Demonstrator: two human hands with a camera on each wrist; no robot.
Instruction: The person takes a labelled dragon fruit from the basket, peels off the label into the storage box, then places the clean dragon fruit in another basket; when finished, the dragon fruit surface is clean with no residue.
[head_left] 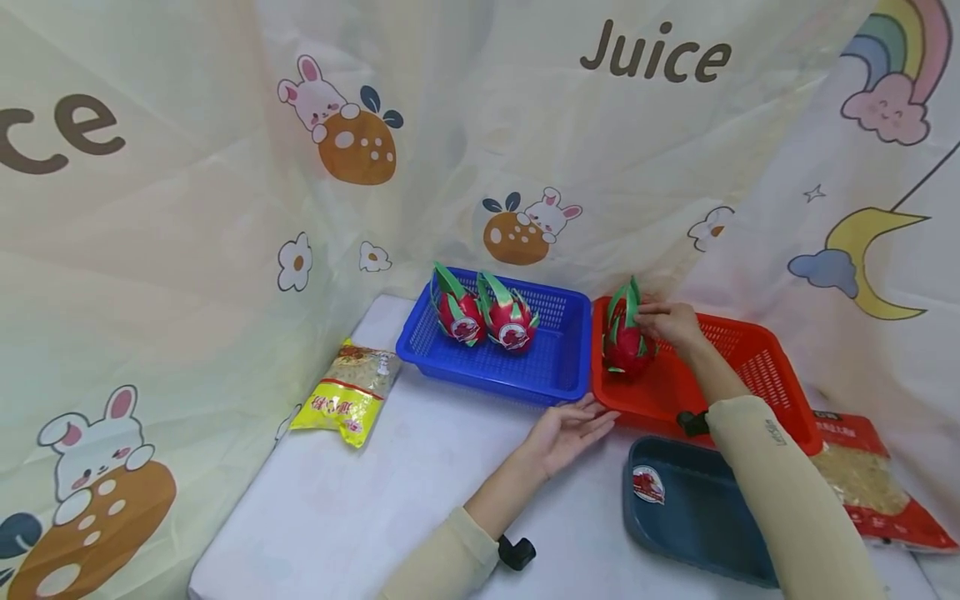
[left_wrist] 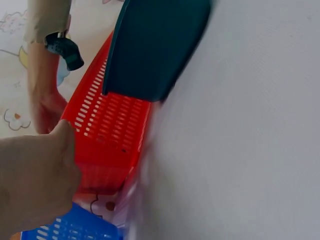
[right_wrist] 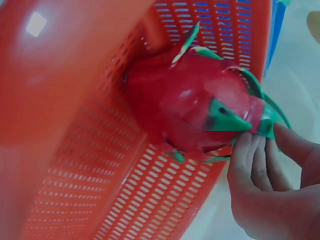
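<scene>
My right hand (head_left: 670, 322) pinches the green leafy top of a dragon fruit (head_left: 628, 347). That fruit is inside the red basket (head_left: 757, 333), at its left end; the right wrist view shows thumb and fingertips on a green leaf, with the red body (right_wrist: 185, 100) toward the basket's slotted walls. The left hand (head_left: 562, 437) is palm up with fingers extended, by the red basket's front left corner. Whether it touches the rim cannot be told. Two more dragon fruits (head_left: 512, 321) with round stickers lie in the blue basket (head_left: 558, 379) at the left.
A dark teal tray (head_left: 697, 533), with a round sticker (head_left: 648, 484) inside it, stands in front of the red basket, partly under the right sleeve. A yellow food packet (head_left: 348, 396) lies left of the blue basket. Another red packet (head_left: 870, 483) lies at the right edge.
</scene>
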